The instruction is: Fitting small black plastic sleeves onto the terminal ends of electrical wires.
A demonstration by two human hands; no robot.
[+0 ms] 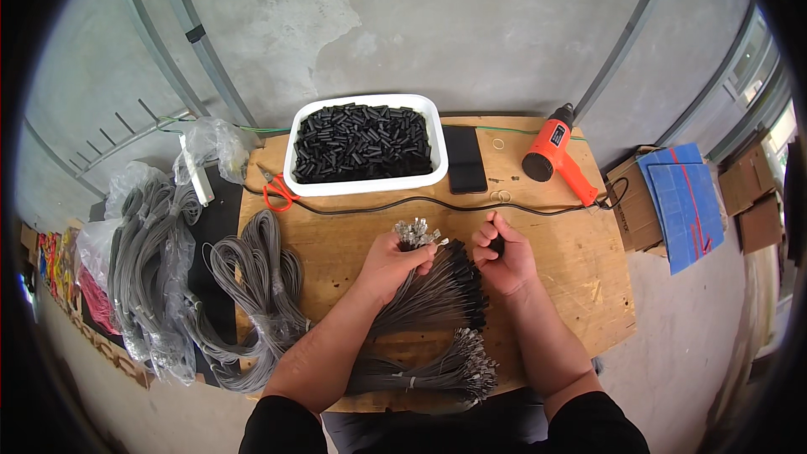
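The left hand (393, 259) grips a bundle of grey wires (418, 234); the right hand (503, 254) pinches a small black tube (498, 245) above the table (572, 252).

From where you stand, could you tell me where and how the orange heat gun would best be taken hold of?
Take the heat gun by its long orange handle, which slants down toward the table's right edge, coming from the right side. That part looks bare and slim; the barrel end is bulkier, with a dark nozzle. Mind the black cord that seems to trail from the handle's foot across the wooden table.
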